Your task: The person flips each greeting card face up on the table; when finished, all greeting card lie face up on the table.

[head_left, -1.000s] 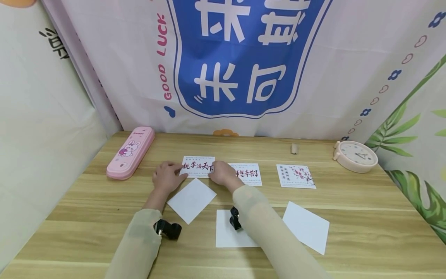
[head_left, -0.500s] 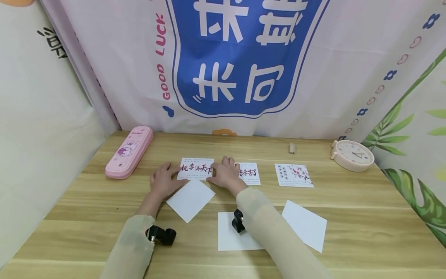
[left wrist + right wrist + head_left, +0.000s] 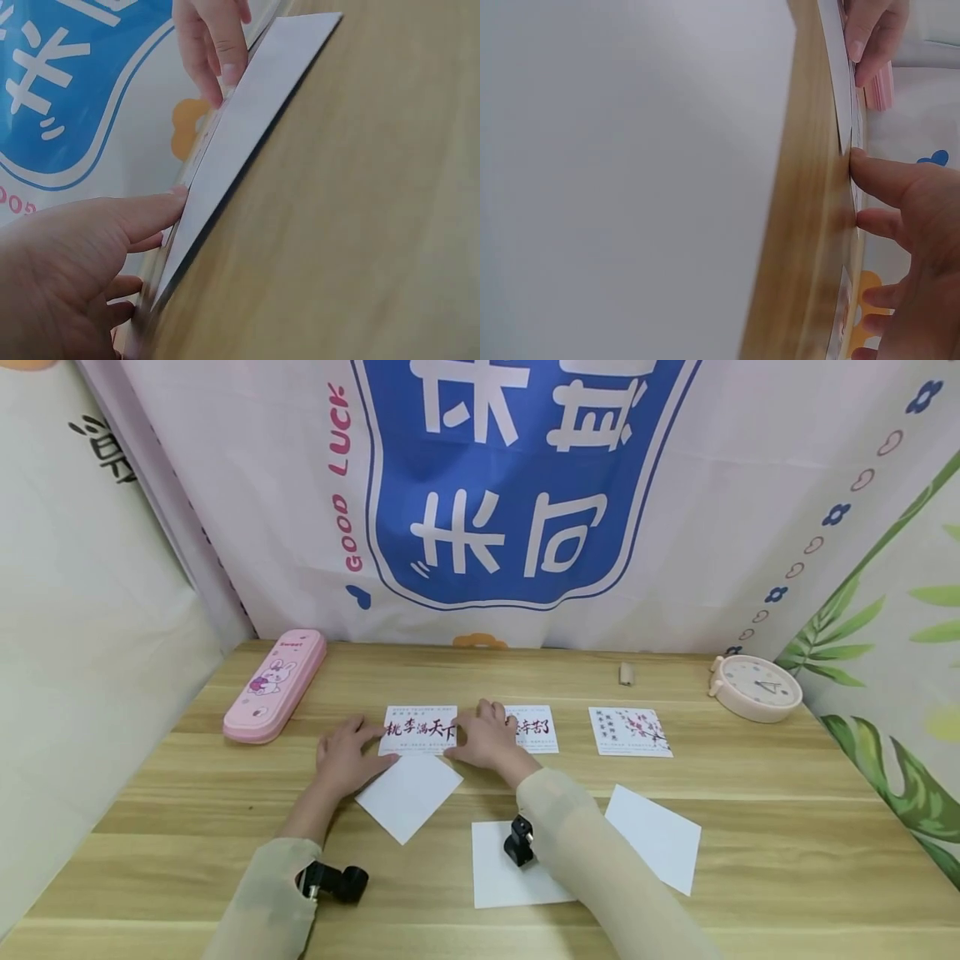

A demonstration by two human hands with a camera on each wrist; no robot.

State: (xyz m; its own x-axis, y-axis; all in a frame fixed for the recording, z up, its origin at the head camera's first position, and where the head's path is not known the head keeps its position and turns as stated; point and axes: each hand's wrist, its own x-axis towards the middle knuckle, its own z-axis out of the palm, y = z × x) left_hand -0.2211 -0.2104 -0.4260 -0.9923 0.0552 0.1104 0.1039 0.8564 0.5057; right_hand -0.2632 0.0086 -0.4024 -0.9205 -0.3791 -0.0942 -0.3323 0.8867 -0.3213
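Observation:
A printed card point(image 3: 419, 728) with dark red brush characters lies flat on the wooden table. My left hand point(image 3: 347, 758) touches its left edge, thumb near the lower corner. At its right edge my right hand point(image 3: 487, 737) rests with thumb and fingers spread, partly covering a second printed card point(image 3: 537, 729). Below the first card lies a tilted blank white card point(image 3: 409, 800), whose top corner seems tucked under it. Both hands appear with relaxed fingers in the wrist views, the left thumb point(image 3: 154, 214) and right thumb point(image 3: 885, 178) lying along the card edges.
To the right lies a third printed card point(image 3: 630, 732) with blossoms. Two more blank white cards point(image 3: 498, 877) point(image 3: 654, 839) lie nearer, one partly under the right forearm. A pink pencil case point(image 3: 276, 687), a small beige block point(image 3: 626, 674) and a round clock point(image 3: 756, 688) stand at the back.
The first printed card has slid slightly nearer, over the tilted blank card's top corner. My right hand's fingers, bunched at the card's corner before, have spread out.

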